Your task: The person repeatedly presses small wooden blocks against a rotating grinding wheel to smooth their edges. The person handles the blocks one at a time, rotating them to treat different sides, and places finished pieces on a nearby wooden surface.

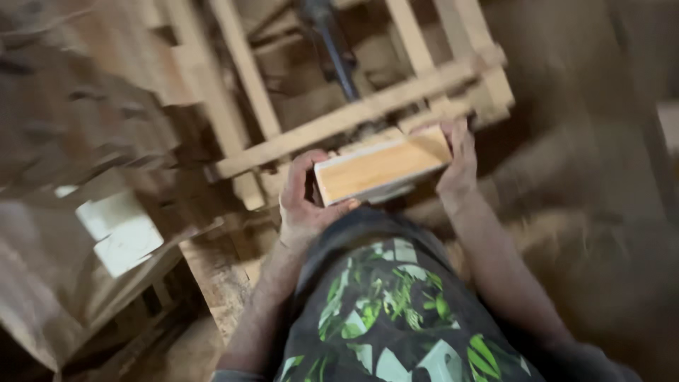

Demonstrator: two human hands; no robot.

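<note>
Both my hands hold a short, thick block of pale wood (382,168) in front of my knee. My left hand (303,201) grips its left end, fingers curled over the top edge. My right hand (458,164) presses flat against its right end. The block has a smooth light-orange face turned toward me. My leg in dark shorts with a green leaf pattern (389,311) fills the bottom centre. The picture is blurred by motion.
A frame of light wooden slats (368,106) stands just beyond the block, with a dark metal rod (332,42) rising behind it. Stacked boards and wooden pieces (120,226) lie at the left. Bare brown floor (594,212) spreads to the right.
</note>
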